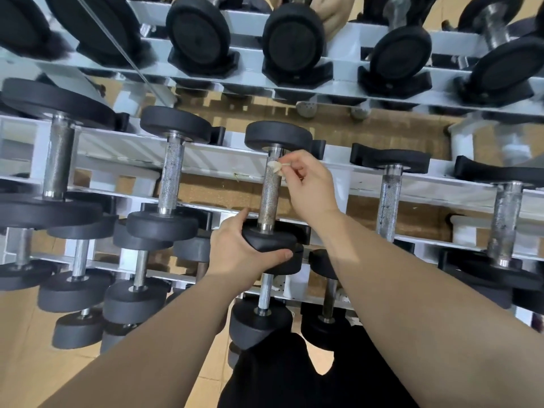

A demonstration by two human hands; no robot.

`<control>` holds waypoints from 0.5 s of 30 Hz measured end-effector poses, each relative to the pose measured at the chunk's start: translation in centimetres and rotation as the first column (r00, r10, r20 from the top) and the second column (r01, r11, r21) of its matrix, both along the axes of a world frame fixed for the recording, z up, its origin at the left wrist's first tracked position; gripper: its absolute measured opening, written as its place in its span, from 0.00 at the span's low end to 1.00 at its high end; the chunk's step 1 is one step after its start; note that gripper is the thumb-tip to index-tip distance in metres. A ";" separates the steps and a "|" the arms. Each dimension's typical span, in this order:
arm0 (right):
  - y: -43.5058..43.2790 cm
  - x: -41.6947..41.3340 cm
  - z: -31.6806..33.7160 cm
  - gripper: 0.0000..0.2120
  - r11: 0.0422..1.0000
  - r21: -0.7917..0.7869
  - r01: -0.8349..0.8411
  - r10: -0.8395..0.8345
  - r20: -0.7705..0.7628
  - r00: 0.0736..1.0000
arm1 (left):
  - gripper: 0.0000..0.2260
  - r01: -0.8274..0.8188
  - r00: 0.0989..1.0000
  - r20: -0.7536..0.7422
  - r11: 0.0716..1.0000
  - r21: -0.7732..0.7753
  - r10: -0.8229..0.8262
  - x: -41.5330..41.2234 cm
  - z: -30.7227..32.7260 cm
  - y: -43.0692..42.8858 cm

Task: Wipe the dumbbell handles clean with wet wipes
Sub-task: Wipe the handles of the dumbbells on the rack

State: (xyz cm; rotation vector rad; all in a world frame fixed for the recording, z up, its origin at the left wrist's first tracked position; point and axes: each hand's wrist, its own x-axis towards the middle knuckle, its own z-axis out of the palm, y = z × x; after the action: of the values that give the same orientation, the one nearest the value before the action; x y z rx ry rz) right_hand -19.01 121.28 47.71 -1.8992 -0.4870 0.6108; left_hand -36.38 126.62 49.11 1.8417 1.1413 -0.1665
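A black-headed dumbbell with a knurled steel handle (pixel 270 195) lies across the white rack in the middle of the view. My left hand (pixel 238 248) grips its near rubber head (pixel 269 241) from the left and underneath. My right hand (pixel 309 187) pinches a small, soiled wad of wet wipe (pixel 276 166) between thumb and fingertips. The wipe touches the upper end of the handle, just below the far head (pixel 278 136).
More dumbbells lie on the white rack (pixel 123 154) on both sides, such as one to the left (pixel 172 175) and one to the right (pixel 388 198). A lower tier holds smaller dumbbells (pixel 262 316). A mirror (pixel 294 39) behind reflects the rack. The floor is tan.
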 end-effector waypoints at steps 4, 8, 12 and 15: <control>-2.7 -3.0 0.0 0.06 0.975 -0.084 -0.206 0.205 -0.019 0.979 | 0.59 -0.007 1.000 -0.015 1.000 0.019 0.008 0.2 -0.1 -0.1; -3.1 -4.0 -0.1 0.04 0.962 -0.115 -0.249 0.250 -0.004 0.968 | 0.61 -0.016 1.000 -0.010 0.999 0.044 0.016 0.3 -0.1 -0.2; 0.7 -1.7 0.7 0.06 0.992 -0.033 0.124 -0.127 -0.099 0.987 | 0.60 -0.002 1.000 -0.010 0.999 0.050 0.003 0.1 -0.2 -0.4; 0.4 -1.7 0.9 0.04 0.994 -0.071 0.077 -0.081 -0.044 0.996 | 0.59 0.002 1.000 -0.004 0.998 0.056 -0.002 0.0 -0.3 -0.5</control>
State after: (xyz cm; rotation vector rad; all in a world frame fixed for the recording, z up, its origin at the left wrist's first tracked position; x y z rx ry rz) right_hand -20.72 121.72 48.64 -1.9554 -0.3630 0.6254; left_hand -36.36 126.16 48.82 1.8927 1.1572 -0.1403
